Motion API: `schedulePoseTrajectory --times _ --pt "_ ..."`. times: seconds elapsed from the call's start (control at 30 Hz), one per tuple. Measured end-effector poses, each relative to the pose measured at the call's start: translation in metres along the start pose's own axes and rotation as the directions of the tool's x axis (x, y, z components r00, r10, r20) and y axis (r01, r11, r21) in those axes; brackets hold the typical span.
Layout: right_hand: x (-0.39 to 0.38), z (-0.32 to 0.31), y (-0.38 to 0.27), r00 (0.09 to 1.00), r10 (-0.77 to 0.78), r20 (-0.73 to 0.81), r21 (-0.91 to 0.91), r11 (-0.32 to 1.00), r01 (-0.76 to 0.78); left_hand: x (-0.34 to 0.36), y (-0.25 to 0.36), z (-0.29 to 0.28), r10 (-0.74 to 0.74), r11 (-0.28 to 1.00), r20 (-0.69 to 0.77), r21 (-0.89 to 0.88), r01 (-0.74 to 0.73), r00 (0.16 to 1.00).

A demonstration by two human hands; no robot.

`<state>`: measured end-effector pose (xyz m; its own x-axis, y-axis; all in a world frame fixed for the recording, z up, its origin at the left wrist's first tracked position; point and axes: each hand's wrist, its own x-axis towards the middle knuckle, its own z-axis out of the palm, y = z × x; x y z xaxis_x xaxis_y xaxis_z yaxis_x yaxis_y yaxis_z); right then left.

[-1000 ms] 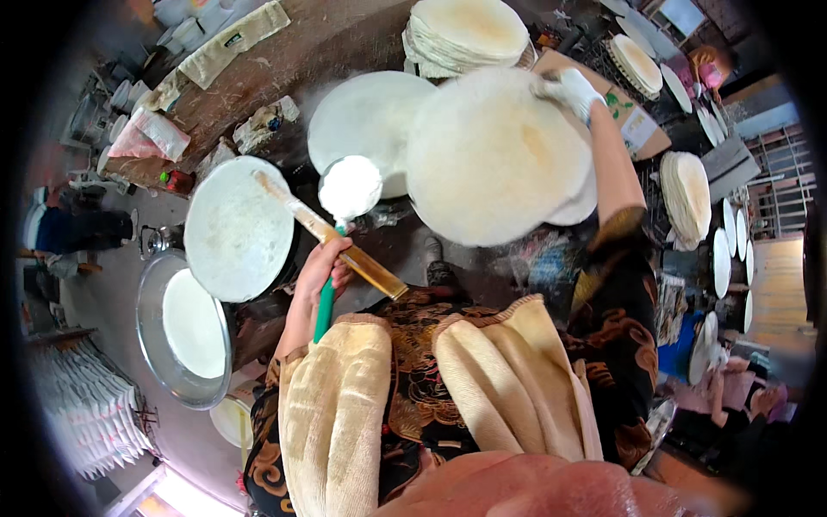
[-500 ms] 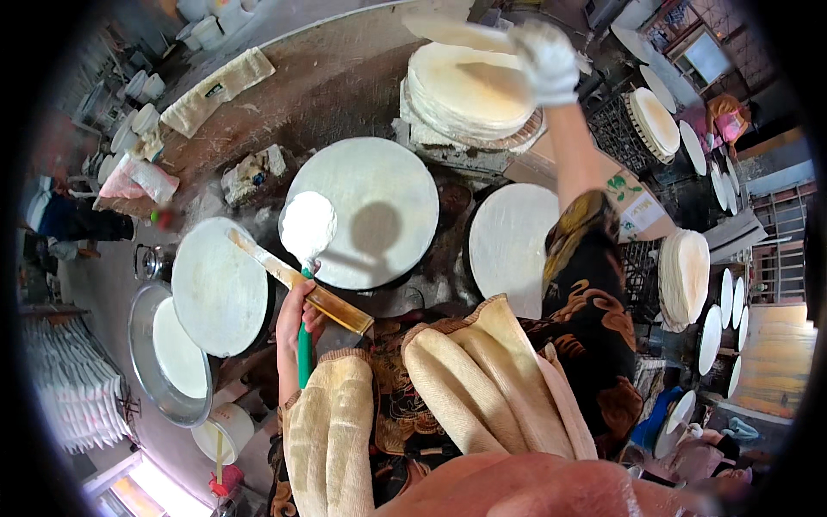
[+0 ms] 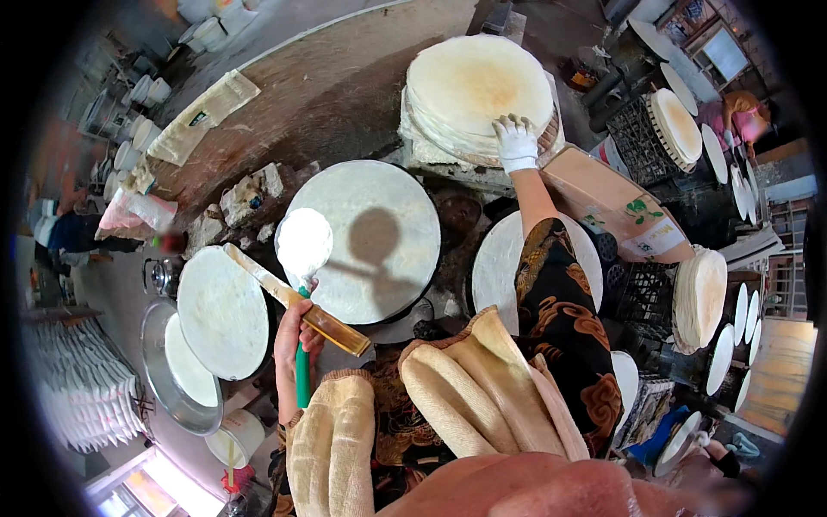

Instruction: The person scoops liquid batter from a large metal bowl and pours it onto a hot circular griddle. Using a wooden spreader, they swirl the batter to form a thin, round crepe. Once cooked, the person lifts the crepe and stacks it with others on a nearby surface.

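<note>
In my left hand (image 3: 297, 336) I grip a ladle with a green handle (image 3: 302, 376) and, crossing it, a flat wooden spatula (image 3: 326, 323). The ladle's white-coated bowl (image 3: 305, 239) is above the middle round griddle (image 3: 392, 271) and casts a shadow on it. My right hand (image 3: 515, 140), in a white glove, lies with fingers apart on the near edge of a tall stack of thin round pancakes (image 3: 474, 82). Below my right forearm is another round griddle (image 3: 495, 263), partly covered by the sleeve.
A third griddle (image 3: 226, 314) stands at the left beside a metal basin (image 3: 159, 362) of white batter. A cardboard box (image 3: 594, 185) leans right of the stack. More pancakes (image 3: 699, 297) are piled at the far right, near a co-worker (image 3: 743, 116). A white bucket (image 3: 237, 438) stands lower left.
My right hand has swung down toward me and released a thin pancake, which now lies on the stack. The view has shifted slightly. My left hand keeps its grip.
</note>
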<state>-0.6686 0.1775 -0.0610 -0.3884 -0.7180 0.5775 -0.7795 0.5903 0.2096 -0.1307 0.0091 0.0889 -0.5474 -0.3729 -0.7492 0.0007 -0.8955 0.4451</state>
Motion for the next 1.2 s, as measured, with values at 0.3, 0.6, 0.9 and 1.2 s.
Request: schedulePoseTrajectory --times 0.3,0.6,0.9,1.2 --pt "0.009 -0.090 -0.051 0.789 0.403 0.463 -0.181 0.915 -0.361 0.018 0.008 0.004 0.008 0.994 0.139 0.102 -0.023 0.990" --pt "-0.066 -0.325 -0.301 0.573 -0.377 0.728 0.666 0.187 -0.722 0.055 0.005 -0.014 -0.017 0.760 0.352 0.613 -0.217 0.936" --pt "-0.184 -0.376 -0.354 0.481 0.873 0.082 0.702 0.292 -0.650 0.035 -0.029 0.030 -0.527 0.692 0.701 0.682 -0.237 0.481" --pt "-0.380 -0.496 -0.424 -0.383 0.775 0.503 0.781 -0.598 -0.184 -0.095 -0.141 0.057 -0.781 0.602 0.548 0.789 0.127 0.299"
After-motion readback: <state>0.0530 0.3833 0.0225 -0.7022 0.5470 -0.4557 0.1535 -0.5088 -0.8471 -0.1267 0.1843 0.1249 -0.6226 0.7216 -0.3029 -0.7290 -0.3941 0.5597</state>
